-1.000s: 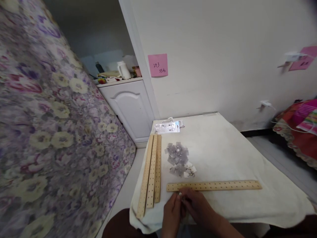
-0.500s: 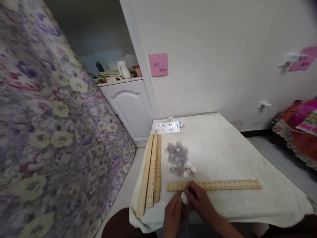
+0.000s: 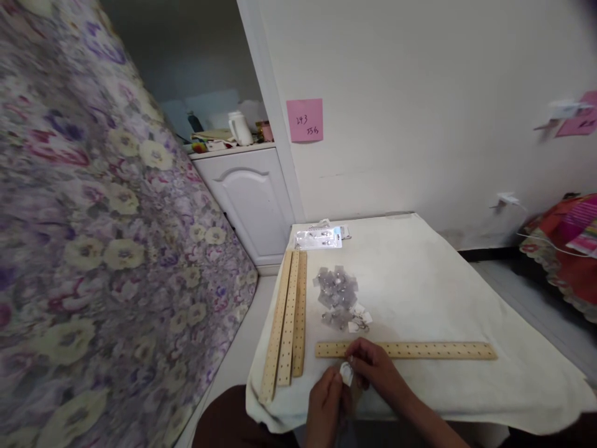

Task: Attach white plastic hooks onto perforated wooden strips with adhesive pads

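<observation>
My left hand point(image 3: 328, 398) and my right hand point(image 3: 375, 371) meet at the near edge of a table covered with a cream cloth point(image 3: 420, 280). Between their fingertips they pinch a small white card point(image 3: 346, 373). Just beyond the hands a wooden strip with a row of holes point(image 3: 420, 350) lies crosswise. A heap of small clear packets point(image 3: 336, 295) and a few white cards point(image 3: 359, 318) lie behind it. Three more perforated wooden strips point(image 3: 288, 323) lie side by side along the table's left edge.
A clear blister pack point(image 3: 319, 237) lies at the table's far edge by the white wall. A pink note point(image 3: 305, 120) sticks to the wall. A floral curtain point(image 3: 93, 249) hangs on the left, a white cabinet point(image 3: 247, 199) stands behind, and red bedding point(image 3: 566, 242) lies at right.
My hands have lifted the small white card slightly and turned it into view between the fingertips. The view has shifted a little to the left.
</observation>
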Available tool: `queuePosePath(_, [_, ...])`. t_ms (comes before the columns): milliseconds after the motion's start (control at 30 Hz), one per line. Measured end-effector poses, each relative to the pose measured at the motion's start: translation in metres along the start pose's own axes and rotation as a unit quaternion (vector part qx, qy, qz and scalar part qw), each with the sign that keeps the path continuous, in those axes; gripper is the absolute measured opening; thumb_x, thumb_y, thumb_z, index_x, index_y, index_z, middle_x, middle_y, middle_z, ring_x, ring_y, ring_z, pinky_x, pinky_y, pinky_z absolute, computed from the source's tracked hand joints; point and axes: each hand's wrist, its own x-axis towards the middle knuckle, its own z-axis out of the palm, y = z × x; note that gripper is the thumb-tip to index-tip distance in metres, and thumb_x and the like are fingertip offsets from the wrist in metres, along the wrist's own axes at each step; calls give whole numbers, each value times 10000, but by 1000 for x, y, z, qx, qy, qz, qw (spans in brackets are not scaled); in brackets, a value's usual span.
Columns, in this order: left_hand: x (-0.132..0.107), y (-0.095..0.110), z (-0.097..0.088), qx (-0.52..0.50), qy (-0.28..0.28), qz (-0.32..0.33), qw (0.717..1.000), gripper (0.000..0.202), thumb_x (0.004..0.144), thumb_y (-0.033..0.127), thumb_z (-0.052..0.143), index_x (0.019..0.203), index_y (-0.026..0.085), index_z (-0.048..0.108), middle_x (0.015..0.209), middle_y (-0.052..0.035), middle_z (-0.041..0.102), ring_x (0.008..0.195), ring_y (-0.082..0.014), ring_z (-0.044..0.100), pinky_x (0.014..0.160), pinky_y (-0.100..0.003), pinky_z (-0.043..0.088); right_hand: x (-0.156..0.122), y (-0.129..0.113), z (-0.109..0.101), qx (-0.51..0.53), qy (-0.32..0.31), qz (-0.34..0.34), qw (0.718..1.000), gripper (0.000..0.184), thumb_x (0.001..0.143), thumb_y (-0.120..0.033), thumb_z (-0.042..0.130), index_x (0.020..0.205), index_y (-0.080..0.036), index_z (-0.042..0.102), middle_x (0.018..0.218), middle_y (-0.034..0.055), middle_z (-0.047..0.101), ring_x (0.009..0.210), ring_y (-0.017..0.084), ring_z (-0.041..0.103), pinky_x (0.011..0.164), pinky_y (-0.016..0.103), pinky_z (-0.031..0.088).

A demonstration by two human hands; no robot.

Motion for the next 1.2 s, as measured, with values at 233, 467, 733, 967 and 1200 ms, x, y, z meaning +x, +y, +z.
queuePosePath(233, [0,-7,-1,-29,34,-1,999,483,805,670,413,717,204,503,469,59,499,345,-77,351,384,-213,238,8,4,4,-33,-11,5,999,196,710,-345,601,763,-161,563,513,-76,496,365,54,412,371,187,323])
queuePosePath(467, [3,-8,0,-63,41,-25,997,487,738,684,514,670,204,477,444,67,502,320,-51,329,367,-190,205,8,8,4,-40,-12,9,999,210,704,-336,605,811,-158,569,549,-74,505,381,54,422,378,191,337])
queuePosePath(733, [8,-7,-2,-147,73,-67,984,530,647,712,585,635,194,477,432,65,509,292,-36,312,347,-186,144,-6,12,5,-55,-13,49,997,239,740,-400,577,781,-177,502,595,-40,598,348,62,469,330,175,311])
queuePosePath(967, [12,-16,1,-168,88,-70,979,535,625,714,608,615,199,461,372,94,407,294,-27,244,339,-181,121,-8,18,17,-47,0,69,996,240,689,-378,596,725,-203,434,516,-59,572,389,99,533,363,190,381])
queuePosePath(1200, [8,-26,6,-129,84,-47,987,524,614,710,615,630,208,463,371,97,411,296,-27,209,333,-183,128,-12,14,14,-39,27,69,997,261,692,-423,582,703,-204,440,494,-54,557,380,97,498,368,201,373])
